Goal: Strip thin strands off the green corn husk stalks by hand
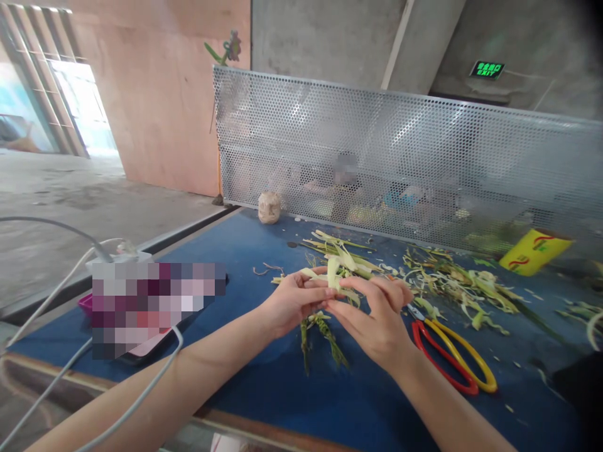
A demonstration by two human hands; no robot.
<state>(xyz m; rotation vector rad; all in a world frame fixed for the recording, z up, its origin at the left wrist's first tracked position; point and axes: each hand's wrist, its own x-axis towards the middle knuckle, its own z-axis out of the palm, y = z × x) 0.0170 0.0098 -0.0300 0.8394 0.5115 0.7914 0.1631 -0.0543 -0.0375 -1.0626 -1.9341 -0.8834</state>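
Note:
My left hand (291, 302) and my right hand (377, 317) meet over the blue table (264, 389), both pinching a bundle of pale green leaf strips (335, 274). The strips stick up between my fingers. Darker green stems (325, 336) lie on the table just below my hands. Red and yellow scissors (452, 355) rest on the table right beside my right wrist.
Several cut leaf scraps (452, 285) litter the table beyond my hands. A perforated metal screen (405, 163) closes the far edge, with a small round beige object (269, 207) in front of it. A yellow container (534, 251) lies at right. White cables (70, 270) and a blurred item sit at left.

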